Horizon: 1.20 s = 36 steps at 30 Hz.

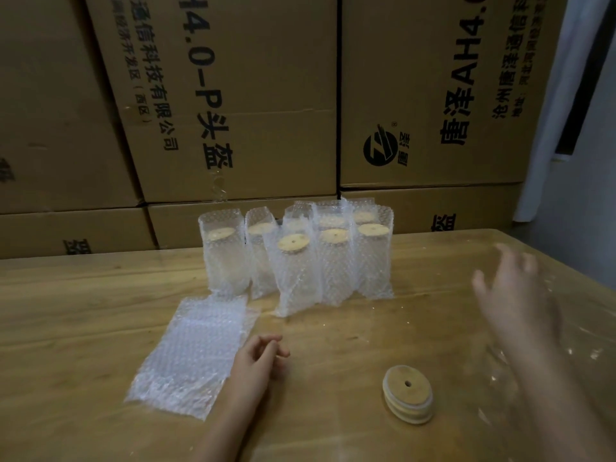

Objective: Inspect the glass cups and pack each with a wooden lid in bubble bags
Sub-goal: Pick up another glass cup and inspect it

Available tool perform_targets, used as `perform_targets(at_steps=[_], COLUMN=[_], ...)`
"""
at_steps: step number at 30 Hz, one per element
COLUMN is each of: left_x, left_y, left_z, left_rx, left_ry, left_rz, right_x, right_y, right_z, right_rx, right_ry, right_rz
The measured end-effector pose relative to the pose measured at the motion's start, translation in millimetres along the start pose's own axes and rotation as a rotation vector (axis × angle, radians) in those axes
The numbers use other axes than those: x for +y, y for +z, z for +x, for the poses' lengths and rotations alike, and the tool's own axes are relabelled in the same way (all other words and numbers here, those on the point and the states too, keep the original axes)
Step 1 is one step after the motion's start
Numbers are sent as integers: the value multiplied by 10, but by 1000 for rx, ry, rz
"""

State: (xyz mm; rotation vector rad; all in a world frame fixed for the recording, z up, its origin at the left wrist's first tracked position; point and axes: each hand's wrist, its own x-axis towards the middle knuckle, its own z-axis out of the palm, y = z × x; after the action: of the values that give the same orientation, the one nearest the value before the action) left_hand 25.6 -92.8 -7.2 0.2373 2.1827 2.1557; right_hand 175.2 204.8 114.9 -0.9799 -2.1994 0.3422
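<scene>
A person's left grip [258, 358], a bare hand, rests on the wooden table [83, 295] a little left of the middle, its fingers loosely curled and holding nothing, the wrist just beside the right edge of a flat pile of empty bubble bags [193, 348] that lies toward the near left. The right grip [513, 295] hangs in the air over the right side of the table, blurred, its fingers spread apart and empty. Toward the middle of the far edge stands a tight cluster of packed cups [300, 261], each upright in its own bubble bag with a round wooden lid showing at the top; three stand in the front row, two more sit to their left, and others are partly hidden behind, so the exact count cannot be told. Near the front edge, right of centre and well apart from the cluster, a short stack of wooden lids [408, 398] sits on the bare wood, the top one showing a small hole in its middle. Behind the far edge rises a wall of stacked cardboard boxes [266, 95] with black printing.
</scene>
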Motion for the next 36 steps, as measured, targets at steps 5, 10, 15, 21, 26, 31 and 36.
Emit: perform_targets(at_steps=[5,10,15,21,26,31,36], left_x=[67,123,168,254,122,118,75], left_y=[63,68,93,288,274,316,350], left_z=[-132,-168,-148,-26,12,44,69], left_rx=[11,-1,-53,-234,-363,-244,-139], left_ry=[12,-17,-92,-303,-459,-482,-357], left_rz=[-26,-43,-145,-406,-751,-980,-950], right_x=[114,126,-103,-658,-884,-971,-1068], right_y=[-43,107,288,355,502,654,829], right_z=[115,74,-70,-279,-470,-575,-727], right_rx=[-271,-170,-157,-384,-572,-598,-528], right_ry=[252,128,-176,-397,-499,-476,-444], right_rz=[-272,-331,44,538,749,908,719])
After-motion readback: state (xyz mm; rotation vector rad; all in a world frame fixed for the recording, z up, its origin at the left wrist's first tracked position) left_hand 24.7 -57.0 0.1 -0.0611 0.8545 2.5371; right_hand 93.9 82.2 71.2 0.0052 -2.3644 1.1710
